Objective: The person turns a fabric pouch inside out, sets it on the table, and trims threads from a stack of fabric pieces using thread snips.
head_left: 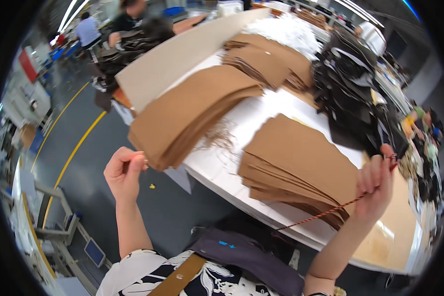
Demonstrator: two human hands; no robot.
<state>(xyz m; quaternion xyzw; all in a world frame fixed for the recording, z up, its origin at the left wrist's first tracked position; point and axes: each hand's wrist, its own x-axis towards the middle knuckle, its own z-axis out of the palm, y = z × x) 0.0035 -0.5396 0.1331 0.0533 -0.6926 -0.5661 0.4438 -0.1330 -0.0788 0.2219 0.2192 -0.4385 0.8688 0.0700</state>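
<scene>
My left hand (125, 172) is raised beside the near left corner of a tall stack of brown fabric pieces (195, 98). Its thumb and fingers are pinched together, and whatever small thing may be between them is too tiny to name. On the other side, my right hand (375, 190) is closed around a red-and-black twisted cord (325, 213), which runs down toward my waist. A small reddish tip shows at its fingers, its kind unclear. Below and left of that hand lies a fanned stack of brown fabric pieces (296, 163). Loose brown threads (219, 138) are scattered between the stacks.
A pale board (182, 59) stands along the white table's (222, 182) far left edge. More brown pieces (266, 56), white material (291, 32) and a black fabric heap (348, 84) lie farther back. A grey metal frame (59, 222) stands at left. People work in the background.
</scene>
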